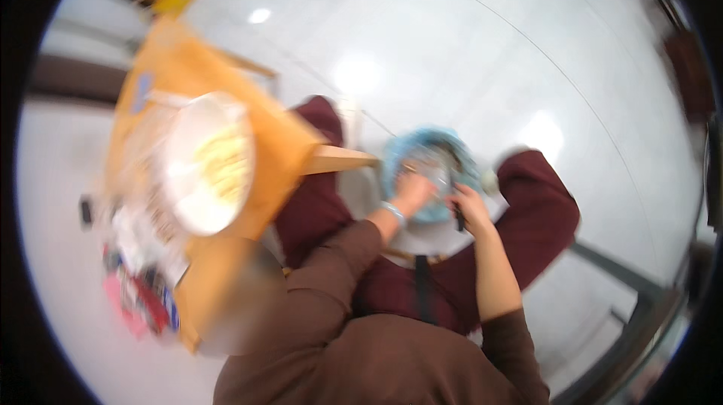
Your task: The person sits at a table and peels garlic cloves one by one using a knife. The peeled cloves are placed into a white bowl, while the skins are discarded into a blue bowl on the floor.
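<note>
Between my knees stands a bin lined with a light blue bag (395,150). Both hands are over its near side, and the picture is blurred there. My right hand (471,210) is closed around the black handle of a knife (459,219), whose blade points away from me over the bin. My left hand (417,190), with a pale band at the wrist, reaches over the bin opening, fingers curled down. Whether it grips something is too blurred to tell. Something clear and shiny, perhaps plastic, shows in the bin beside the fingers.
Left of me is a yellow-orange wooden table (282,139), its corner and leg close to my left knee. A white bowl (179,179) on it holds pale yellow pieces. White plastic bags (133,238) and colourful packets (141,303) lie beyond. A dark metal frame (615,272) stands at right.
</note>
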Available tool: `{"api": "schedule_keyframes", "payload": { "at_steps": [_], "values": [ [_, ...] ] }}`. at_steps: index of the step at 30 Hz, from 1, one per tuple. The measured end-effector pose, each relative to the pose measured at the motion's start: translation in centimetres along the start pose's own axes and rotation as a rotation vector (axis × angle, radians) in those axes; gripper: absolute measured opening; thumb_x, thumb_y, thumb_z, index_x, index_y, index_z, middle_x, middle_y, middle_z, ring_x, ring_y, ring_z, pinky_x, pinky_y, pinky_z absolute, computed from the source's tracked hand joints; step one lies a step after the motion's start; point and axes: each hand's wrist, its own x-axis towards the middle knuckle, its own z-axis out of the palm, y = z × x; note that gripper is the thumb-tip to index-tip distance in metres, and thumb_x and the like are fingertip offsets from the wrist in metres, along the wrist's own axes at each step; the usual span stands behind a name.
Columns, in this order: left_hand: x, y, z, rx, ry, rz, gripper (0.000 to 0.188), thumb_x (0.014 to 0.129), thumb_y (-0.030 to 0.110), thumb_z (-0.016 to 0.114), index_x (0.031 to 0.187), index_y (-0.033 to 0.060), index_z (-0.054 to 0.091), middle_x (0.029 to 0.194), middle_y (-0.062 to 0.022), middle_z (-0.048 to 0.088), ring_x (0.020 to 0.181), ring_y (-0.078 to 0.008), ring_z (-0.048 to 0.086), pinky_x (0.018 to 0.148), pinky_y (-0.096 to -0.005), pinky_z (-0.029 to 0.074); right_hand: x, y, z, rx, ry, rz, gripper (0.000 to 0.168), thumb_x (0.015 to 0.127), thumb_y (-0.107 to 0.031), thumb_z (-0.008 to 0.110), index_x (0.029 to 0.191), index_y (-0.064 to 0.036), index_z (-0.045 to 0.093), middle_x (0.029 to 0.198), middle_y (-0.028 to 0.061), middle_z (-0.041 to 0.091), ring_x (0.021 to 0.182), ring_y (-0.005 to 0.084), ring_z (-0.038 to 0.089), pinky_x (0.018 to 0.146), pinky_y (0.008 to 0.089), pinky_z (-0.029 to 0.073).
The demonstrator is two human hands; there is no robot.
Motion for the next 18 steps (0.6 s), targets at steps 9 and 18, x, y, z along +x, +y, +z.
{"api": "schedule_keyframes", "payload": {
  "at_steps": [9,18],
  "values": [
    [-9.1,7.3,-9.2,-0.227,0.292,0.105,0.021,0.083,0.024,0.059,0.089,0.0062,0.068,0.095,-0.0103,0.062,0.103,-0.0313,0.054,0.090,-0.0483,0.040,2.2,5.8,-2.2,-0.497,0.075,-0.127,0.012,0.080,-0.009,0.051,0.074,0.001,0.053,0.055,0.0077,0.051,0.039,0.0197,0.049,0.034,0.0332,0.039],
    [-31.3,7.3,-26.1,-0.316,0.873,0.372,0.010,0.084,0.011,0.061,0.090,0.0039,0.065,0.084,-0.0091,0.064,0.073,-0.0264,0.062,0.063,-0.0340,0.050,-0.5,3.9,-0.9,-0.997,0.236,-0.183,0.026,0.079,-0.014,0.065,0.085,0.010,0.060,0.059,0.0135,0.057,0.047,0.0242,0.058,0.039,0.0365,0.043]
  ]
}}
